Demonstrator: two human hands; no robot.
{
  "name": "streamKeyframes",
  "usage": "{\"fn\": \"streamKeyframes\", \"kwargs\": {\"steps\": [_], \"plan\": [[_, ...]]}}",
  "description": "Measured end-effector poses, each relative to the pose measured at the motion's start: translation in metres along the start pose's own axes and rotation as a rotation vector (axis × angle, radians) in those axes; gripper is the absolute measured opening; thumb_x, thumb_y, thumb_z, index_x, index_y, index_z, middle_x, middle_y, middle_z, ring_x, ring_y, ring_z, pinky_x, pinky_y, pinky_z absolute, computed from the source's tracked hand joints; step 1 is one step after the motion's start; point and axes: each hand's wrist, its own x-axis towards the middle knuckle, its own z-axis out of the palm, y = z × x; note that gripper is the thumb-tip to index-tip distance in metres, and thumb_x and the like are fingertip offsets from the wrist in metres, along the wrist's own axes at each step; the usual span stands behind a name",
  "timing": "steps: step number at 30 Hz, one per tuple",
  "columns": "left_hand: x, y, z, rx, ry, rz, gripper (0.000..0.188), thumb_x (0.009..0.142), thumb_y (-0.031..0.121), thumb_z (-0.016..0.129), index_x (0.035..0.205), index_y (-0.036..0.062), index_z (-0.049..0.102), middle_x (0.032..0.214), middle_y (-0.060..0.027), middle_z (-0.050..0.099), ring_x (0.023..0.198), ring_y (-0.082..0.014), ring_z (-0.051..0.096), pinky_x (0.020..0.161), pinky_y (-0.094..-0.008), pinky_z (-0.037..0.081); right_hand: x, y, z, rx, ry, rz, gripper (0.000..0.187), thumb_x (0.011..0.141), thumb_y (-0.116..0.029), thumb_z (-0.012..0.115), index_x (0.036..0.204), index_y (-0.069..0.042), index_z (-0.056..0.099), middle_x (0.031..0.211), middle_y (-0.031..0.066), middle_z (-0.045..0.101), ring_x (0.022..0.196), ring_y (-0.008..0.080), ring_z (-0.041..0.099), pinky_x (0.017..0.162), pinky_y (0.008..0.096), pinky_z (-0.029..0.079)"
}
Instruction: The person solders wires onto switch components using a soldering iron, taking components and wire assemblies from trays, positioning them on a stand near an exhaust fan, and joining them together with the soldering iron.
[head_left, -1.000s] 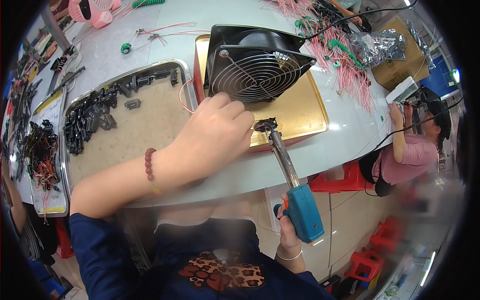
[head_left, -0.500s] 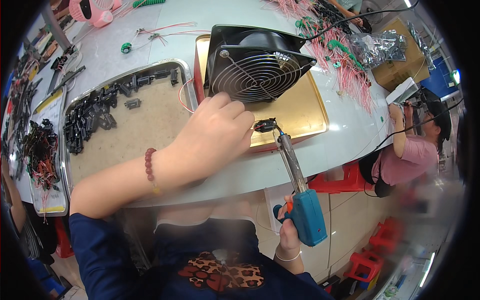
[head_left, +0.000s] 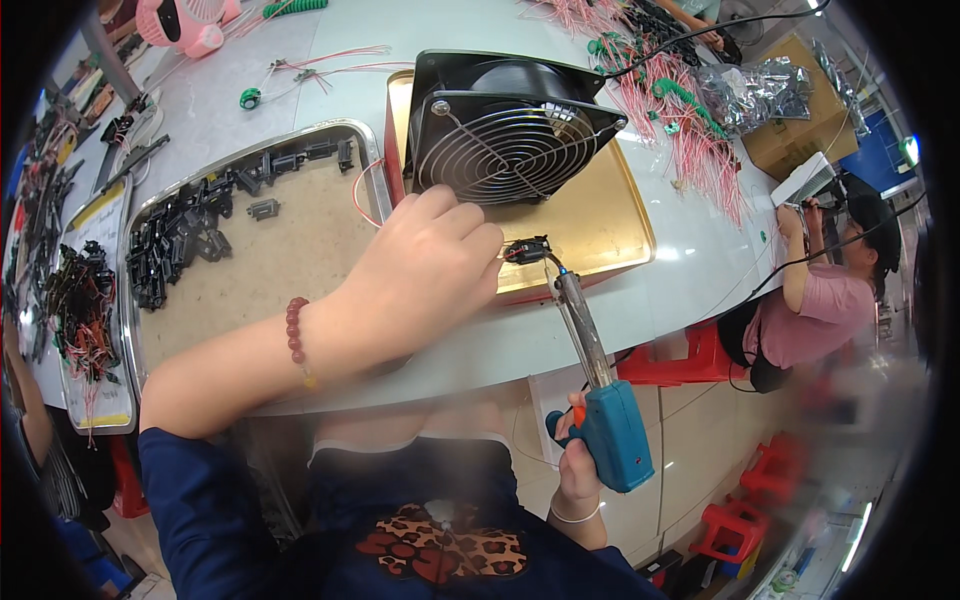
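Note:
My left hand (head_left: 428,250) is closed, its fingers pinched on a thin red and white wire (head_left: 362,196) that loops out behind it. A bit of red wire shows between those fingertips and a small black part (head_left: 527,250) at the gold box's near edge. My right hand (head_left: 577,462) grips a teal soldering gun (head_left: 617,430) with an orange trigger. Its bent tip meets the right end of the black part. The left fingertips are hidden behind the hand. A black fan (head_left: 510,150) with a wire grille stands on the gold box (head_left: 618,225), just beyond the part.
To the left lies a metal tray (head_left: 290,230) with several black parts heaped in it. A second tray (head_left: 105,405) holds wired parts. Bundles of red and white wires (head_left: 690,150) lie at right, near a cardboard box (head_left: 800,135). A co-worker (head_left: 815,305) sits at right.
My left hand and the black part have shifted very slightly left. The soldering gun keeps its place at the part.

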Motion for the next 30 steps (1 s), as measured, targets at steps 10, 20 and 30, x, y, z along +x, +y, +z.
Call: {"fn": "streamKeyframes", "kwargs": {"steps": [10,20,30], "plan": [[-0.003,0.005,-0.043,0.275,-0.103,-0.025,0.021,0.077,0.02,0.071,0.086,0.0078,0.057,0.078,-0.0063,0.055,0.069,-0.0228,0.051,0.062,-0.0342,0.038,-0.004,-0.003,-0.009,0.015,0.0,0.021,0.043,0.083,-0.025,0.067,0.111,0.006,0.06,0.098,0.0101,0.062,0.074,0.0138,0.057,0.068,0.026,0.046],[-0.007,0.017,-0.063,-0.088,0.047,-0.021,0.016,0.074,0.007,0.074,0.087,0.0043,0.067,0.078,-0.0089,0.06,0.07,-0.0253,0.059,0.062,-0.0341,0.049,-0.013,0.01,-0.002,0.228,0.034,0.039,0.06,0.081,-0.022,0.064,0.13,0.007,0.045,0.119,0.0167,0.056,0.074,0.0148,0.049,0.067,0.0272,0.041],[-0.105,0.003,-0.164,-0.307,0.45,-0.481,0.019,0.08,-0.005,0.066,0.098,0.002,0.067,0.093,-0.0035,0.056,0.082,-0.0101,0.054,0.073,-0.0233,0.045,0.007,0.025,-0.015,0.251,-0.072,-0.077,0.057,0.082,-0.019,0.055,0.131,0.01,0.044,0.124,0.0199,0.051,0.075,0.0135,0.048,0.065,0.026,0.041]]}}
